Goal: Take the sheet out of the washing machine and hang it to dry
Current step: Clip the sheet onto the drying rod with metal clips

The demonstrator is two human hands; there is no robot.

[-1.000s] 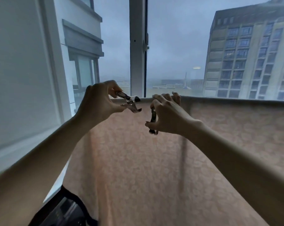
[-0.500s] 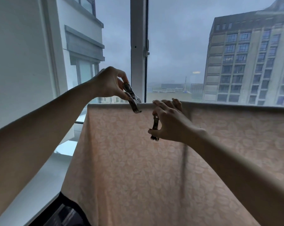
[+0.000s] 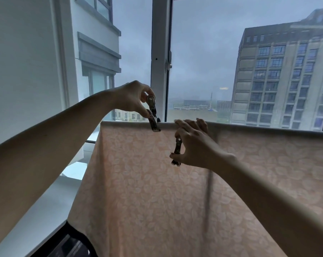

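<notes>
With the left hand (image 3: pixel 131 98) fingers pinching a metal clip (image 3: pixel 153 115) onto the sheet (image 3: pixel 157 182) top edge and the right hand (image 3: pixel 192 143) fingers clamped on a spare clip (image 3: pixel 177 151) just below that edge, a shallow bite could let the sheet slide off.

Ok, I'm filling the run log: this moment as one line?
stage: pegging | sheet: draped over rail | left hand: clip at top edge | right hand: spare clip

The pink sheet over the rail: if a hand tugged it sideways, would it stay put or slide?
Probably slide: the sheet is only draped over the rail, and the clip in the left hand sits right at its top edge. It hangs in soft folds, so likely floppy and bunching rather than shifting flat.
</notes>
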